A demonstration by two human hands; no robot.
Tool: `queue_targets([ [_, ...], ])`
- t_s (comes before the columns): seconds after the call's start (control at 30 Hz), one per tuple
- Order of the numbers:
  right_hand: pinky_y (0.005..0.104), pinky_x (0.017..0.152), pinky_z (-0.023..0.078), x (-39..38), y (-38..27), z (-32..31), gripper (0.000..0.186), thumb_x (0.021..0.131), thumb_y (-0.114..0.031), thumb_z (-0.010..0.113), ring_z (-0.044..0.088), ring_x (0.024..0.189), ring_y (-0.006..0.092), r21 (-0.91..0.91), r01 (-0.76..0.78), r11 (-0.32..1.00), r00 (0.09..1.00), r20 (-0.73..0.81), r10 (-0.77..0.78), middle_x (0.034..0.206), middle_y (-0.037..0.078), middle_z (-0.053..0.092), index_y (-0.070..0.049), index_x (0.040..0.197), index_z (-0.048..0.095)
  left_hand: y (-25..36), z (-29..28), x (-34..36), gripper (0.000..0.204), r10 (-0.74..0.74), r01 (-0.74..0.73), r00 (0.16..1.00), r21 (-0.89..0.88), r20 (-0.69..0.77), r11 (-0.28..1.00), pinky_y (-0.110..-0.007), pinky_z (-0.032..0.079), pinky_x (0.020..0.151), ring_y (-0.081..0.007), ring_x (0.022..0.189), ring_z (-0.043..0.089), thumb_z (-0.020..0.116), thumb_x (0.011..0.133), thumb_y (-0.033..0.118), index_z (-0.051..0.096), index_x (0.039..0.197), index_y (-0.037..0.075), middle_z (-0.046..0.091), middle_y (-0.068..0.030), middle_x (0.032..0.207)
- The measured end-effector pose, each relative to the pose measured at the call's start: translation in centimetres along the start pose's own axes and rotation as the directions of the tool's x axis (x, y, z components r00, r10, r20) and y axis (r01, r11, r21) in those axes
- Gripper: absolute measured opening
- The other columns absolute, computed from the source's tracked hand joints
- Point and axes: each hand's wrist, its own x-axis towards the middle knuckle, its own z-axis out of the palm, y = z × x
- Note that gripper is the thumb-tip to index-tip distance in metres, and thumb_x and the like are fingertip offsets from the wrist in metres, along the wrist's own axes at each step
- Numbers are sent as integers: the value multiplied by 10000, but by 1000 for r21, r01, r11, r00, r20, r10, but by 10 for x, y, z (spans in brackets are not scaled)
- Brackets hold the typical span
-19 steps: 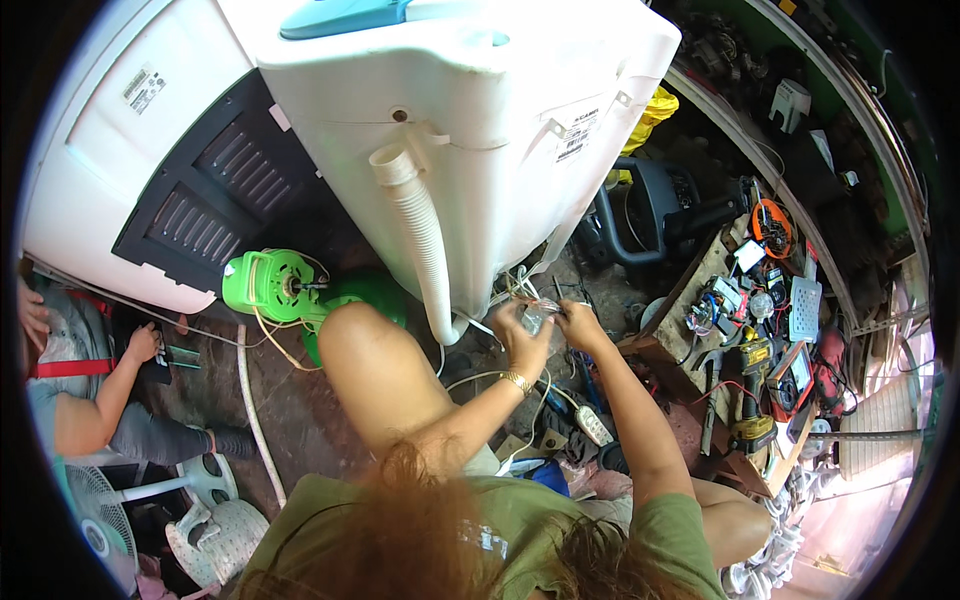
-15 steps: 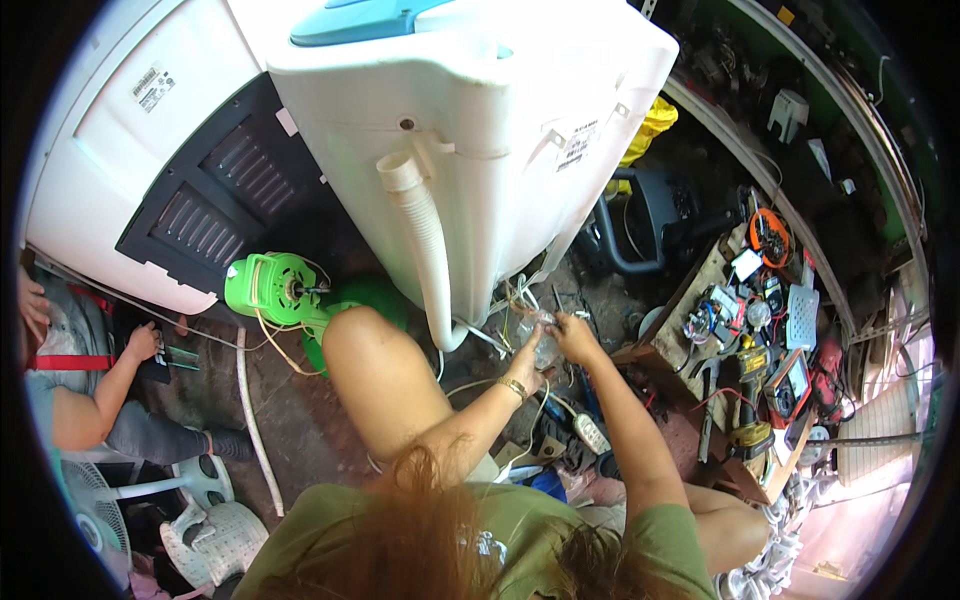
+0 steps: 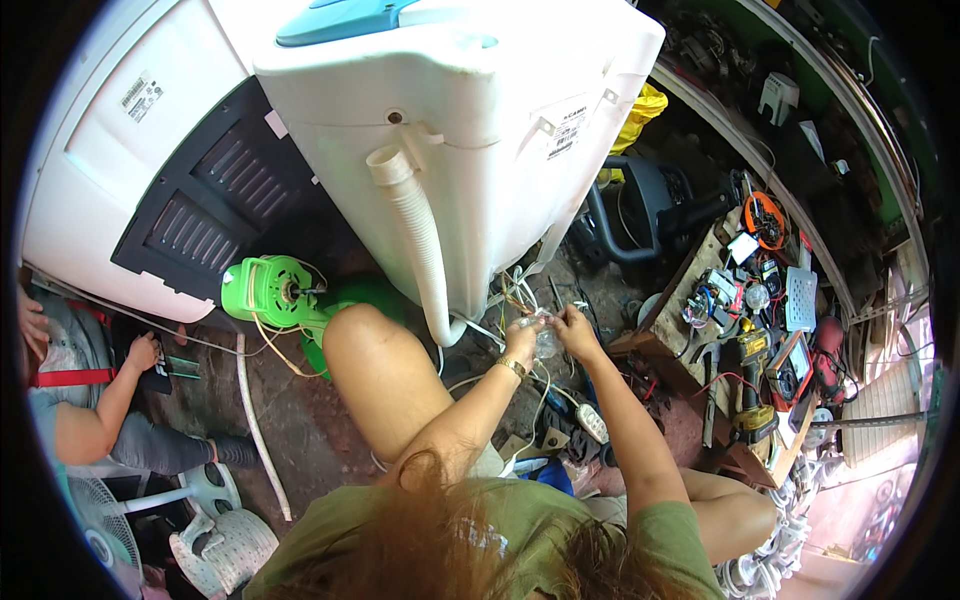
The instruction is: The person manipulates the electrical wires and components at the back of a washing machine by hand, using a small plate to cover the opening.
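My left hand (image 3: 519,343) and my right hand (image 3: 576,331) are close together low beside the white washing machine (image 3: 360,200). Both are closed on a crumpled clear plastic bag (image 3: 547,343), with thin wires (image 3: 517,290) from the machine's lower corner among and just above my fingers; which wires they pinch is too small to tell. A corrugated white drain hose (image 3: 425,250) runs down the machine. A green motor housing (image 3: 258,295) lies left of my bent knee, and a white power strip (image 3: 591,420) is below my right hand.
A wooden crate (image 3: 668,330) at right carries a yellow drill (image 3: 750,375), meter and parts. A black handled machine (image 3: 645,230) sits behind it. Another person's arm (image 3: 105,415) is at far left, near a white fan (image 3: 105,525). Cables and a white pipe (image 3: 260,440) lie about the floor.
My hands have shifted slightly around the plastic bag: the left has risen a little since half a second ago, and the bag now hangs just below and between my fingers.
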Motion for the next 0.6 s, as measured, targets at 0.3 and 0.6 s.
queue_targets([
  [0.3,322,593,421,-5,-8,-4,101,811,-48,607,554,662,206,2,142,990,981,-137,-141,711,115,575,-26,808,509,21,-2,-19,303,-13,158,950,-446,311,881,-397,432,878,-202,1001,561,410,886,245,578,1072,74,618,-53,1052],
  [0.6,296,563,412,-1,7,16,120,865,-79,575,492,614,129,165,40,985,999,-42,-33,646,51,526,-3,807,503,-16,5,-19,171,-119,197,946,-242,301,950,-313,423,720,-118,895,578,544,904,282,606,1045,207,627,50,994],
])
